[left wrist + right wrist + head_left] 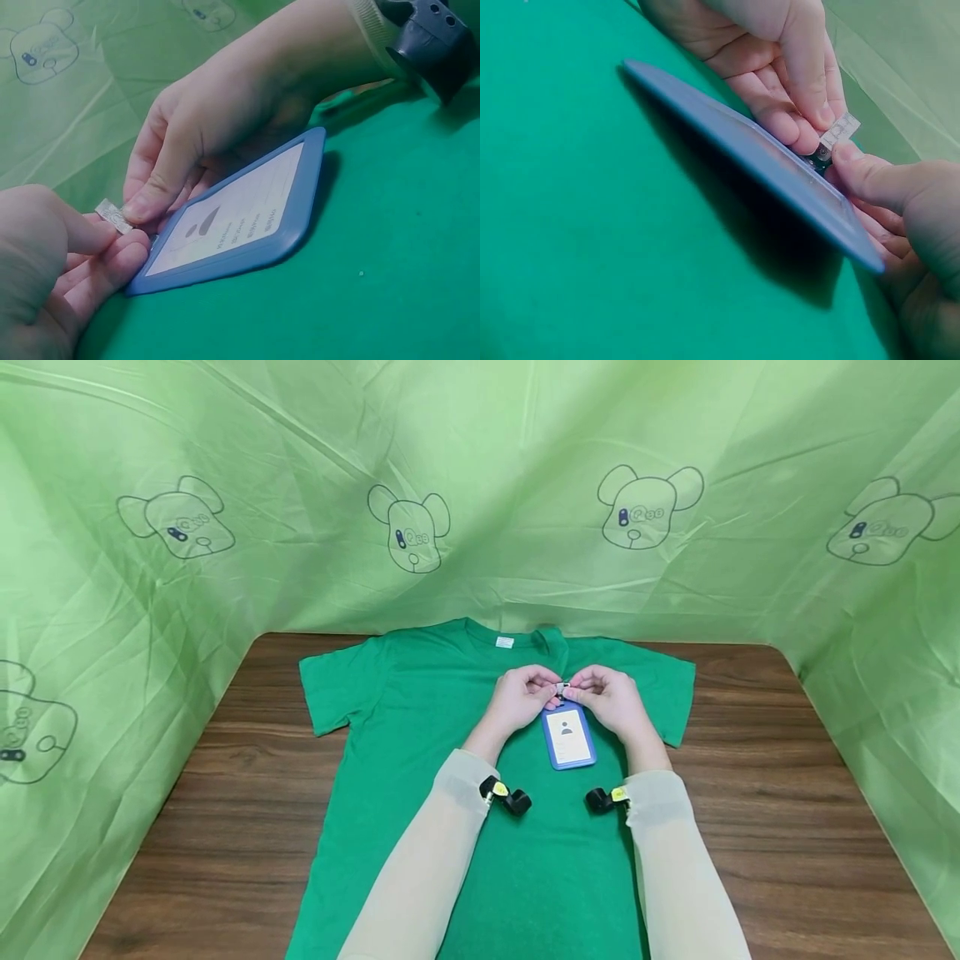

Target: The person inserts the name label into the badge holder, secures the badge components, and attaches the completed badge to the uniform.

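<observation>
A blue badge holder with a white card inside lies over the chest of a green T-shirt. At its top is a small metal badge clip, seen as a silvery tab in both wrist views. My left hand pinches this clip from the left between thumb and fingers. From the other side, my right hand pinches it too, the fingertips of both hands nearly meeting. In the right wrist view the badge holder tilts up off the cloth, casting a shadow. Fingers partly hide the clip and the cloth behind it.
The shirt is spread on a dark wooden table, its collar folded at the right near a white neck label. Green curtains printed with cartoon heads enclose the table's back and sides. Black wrist cameras sit on both sleeves.
</observation>
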A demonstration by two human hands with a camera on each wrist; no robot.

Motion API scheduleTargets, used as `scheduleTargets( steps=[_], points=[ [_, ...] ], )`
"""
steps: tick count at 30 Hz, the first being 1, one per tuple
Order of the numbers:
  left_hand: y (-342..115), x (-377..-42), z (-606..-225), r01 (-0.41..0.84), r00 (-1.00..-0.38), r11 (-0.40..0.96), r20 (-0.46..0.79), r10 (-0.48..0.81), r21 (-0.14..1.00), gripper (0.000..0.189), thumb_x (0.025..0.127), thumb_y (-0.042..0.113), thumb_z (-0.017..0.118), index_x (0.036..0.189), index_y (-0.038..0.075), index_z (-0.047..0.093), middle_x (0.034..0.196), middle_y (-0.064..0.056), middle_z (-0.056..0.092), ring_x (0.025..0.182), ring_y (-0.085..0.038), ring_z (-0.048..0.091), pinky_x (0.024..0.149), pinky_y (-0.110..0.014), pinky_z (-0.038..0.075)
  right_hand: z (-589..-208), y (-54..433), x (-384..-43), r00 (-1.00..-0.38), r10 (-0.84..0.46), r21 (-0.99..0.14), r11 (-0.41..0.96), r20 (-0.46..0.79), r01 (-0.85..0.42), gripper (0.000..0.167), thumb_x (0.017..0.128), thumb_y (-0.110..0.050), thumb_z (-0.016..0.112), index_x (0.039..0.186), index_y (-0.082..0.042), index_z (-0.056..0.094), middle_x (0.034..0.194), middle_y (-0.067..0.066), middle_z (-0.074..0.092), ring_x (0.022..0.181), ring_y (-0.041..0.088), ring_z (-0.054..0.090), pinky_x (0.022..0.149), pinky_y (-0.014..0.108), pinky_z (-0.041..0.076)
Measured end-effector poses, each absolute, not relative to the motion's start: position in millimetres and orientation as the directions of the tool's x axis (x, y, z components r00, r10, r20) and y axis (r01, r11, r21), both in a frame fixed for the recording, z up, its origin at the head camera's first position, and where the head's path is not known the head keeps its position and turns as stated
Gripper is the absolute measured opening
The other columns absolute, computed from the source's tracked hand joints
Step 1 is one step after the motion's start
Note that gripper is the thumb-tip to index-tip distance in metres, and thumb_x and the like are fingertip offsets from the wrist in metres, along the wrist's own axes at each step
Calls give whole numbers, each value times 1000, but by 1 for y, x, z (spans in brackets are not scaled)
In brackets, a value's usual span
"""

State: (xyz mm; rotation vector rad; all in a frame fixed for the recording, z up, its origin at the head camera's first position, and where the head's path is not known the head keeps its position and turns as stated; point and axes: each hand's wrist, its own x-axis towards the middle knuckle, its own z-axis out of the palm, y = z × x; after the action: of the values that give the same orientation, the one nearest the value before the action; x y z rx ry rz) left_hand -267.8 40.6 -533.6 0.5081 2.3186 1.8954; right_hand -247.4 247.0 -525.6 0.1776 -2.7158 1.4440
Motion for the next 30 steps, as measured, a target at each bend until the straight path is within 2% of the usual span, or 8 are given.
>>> scheduleTargets(
  steps=[12,16,21,25,30],
  points=[
    [43,-267,-532,179,-959,234,116,258,956,16,103,6,76,119,4,77,95,-4,78,78,-9,76,72,-24,62,-521,247,-247,-996,-88,-855,514,18,-61,25,100,-19,84,118,-4,75,106,13,79,93,23,76,75,18,58],
    [42,-267,-531,170,-965,276,104,239,946,14,104,7,73,117,5,77,94,-2,76,78,-9,76,73,-24,62,-519,246,-246,-994,-101,-861,509,-49,-9,23,101,-16,82,119,-3,75,104,12,80,91,22,76,76,22,59],
    [39,-267,-530,139,-973,312,71,221,940,19,106,7,68,123,6,76,97,-2,75,81,-9,76,79,-25,61,-514,243,-244,-987,-106,-859,509,-119,49,32,101,-18,81,128,-1,73,106,13,79,94,23,75,79,24,58],
    [40,-267,-529,76,-976,304,8,218,950,31,106,4,66,137,6,72,120,-7,68,85,-9,76,83,-26,61,-511,242,-242,-980,-81,-847,520,-183,115,40,102,-22,81,134,-1,71,108,13,79,98,25,75,83,27,58],
    [39,-271,-522,-42,-963,267,-111,247,963,46,108,1,62,153,4,60,157,-15,44,83,-9,76,81,-24,62,-504,246,-239,-968,-96,-826,544,-233,145,47,104,-23,79,142,1,66,110,13,78,99,24,73,87,30,55]
  ],
)
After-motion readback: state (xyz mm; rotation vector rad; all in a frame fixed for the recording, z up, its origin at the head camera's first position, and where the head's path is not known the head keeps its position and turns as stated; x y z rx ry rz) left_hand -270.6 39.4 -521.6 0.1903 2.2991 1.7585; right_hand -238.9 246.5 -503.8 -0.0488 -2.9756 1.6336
